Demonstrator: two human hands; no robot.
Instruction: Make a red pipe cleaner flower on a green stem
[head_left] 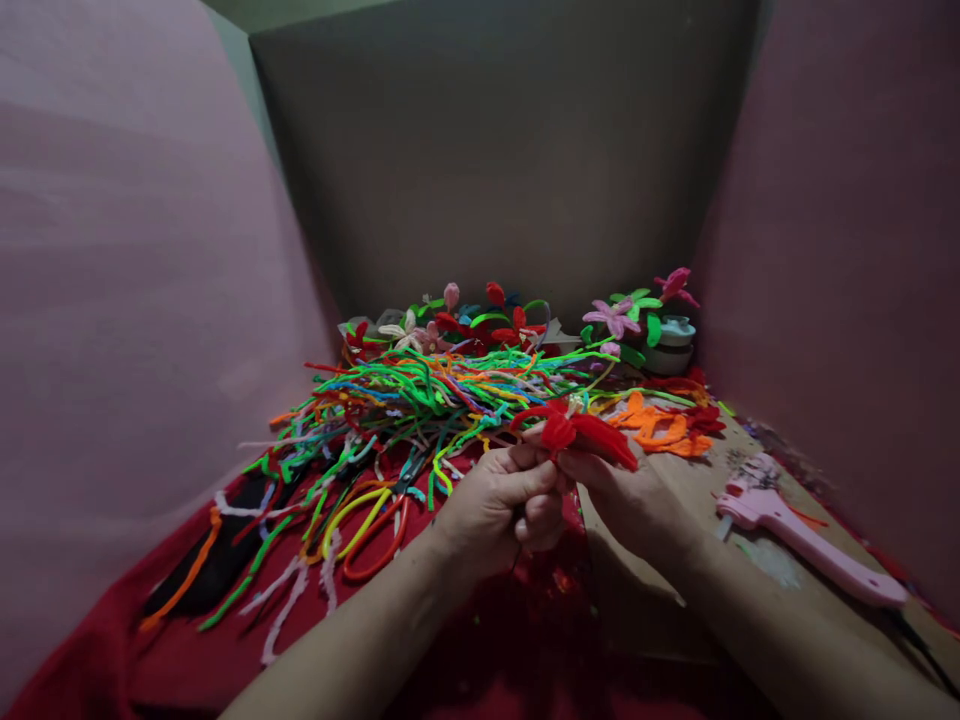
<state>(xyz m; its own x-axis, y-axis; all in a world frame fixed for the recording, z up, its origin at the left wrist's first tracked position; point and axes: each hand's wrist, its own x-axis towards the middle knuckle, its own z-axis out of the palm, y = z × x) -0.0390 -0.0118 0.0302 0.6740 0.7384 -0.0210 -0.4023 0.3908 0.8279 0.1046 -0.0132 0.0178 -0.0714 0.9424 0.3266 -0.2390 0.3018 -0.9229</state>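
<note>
Between my two hands is a red pipe-cleaner flower (577,432), its petals spread to both sides and a small pale centre on top. My left hand (514,495) is closed, thumb and fingers pinching the flower's base from below. My right hand (622,490) grips the same base from the other side, its fingers partly hidden behind the petals. Beyond the hands lies a large heap of coloured pipe cleaners (442,385), mostly green. Scissors (379,530) with yellow and red handles lie to the left of my left hand.
A pink glue gun (802,540) rests on a cardboard sheet (637,570) at the right, its cord trailing off. Orange pipe-cleaner petals (664,428) lie behind it. Finished flowers (611,318) and a small pot (669,350) stand at the back. Red cloth (187,665) covers the surface.
</note>
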